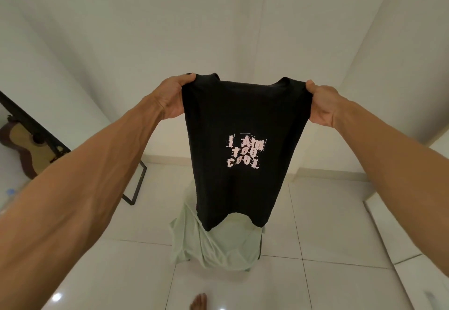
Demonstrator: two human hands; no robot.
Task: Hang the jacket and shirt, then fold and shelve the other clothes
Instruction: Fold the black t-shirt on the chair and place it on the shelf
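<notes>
A black T-shirt (243, 120) with pink lettering hangs in the air in front of me, its hem well above the floor. My left hand (173, 98) grips its left shoulder and my right hand (321, 104) grips its right shoulder, both arms stretched out. Below and behind the T-shirt a pale green garment (218, 246) lies draped over something low on the white tiled floor; what it covers is hidden.
A black-framed mirror (138, 183) leans on the left wall, with a guitar (26, 149) showing beside it. White cabinet fronts (403, 249) stand at the right. White walls close the corner behind. My bare foot (199, 303) is at the bottom edge.
</notes>
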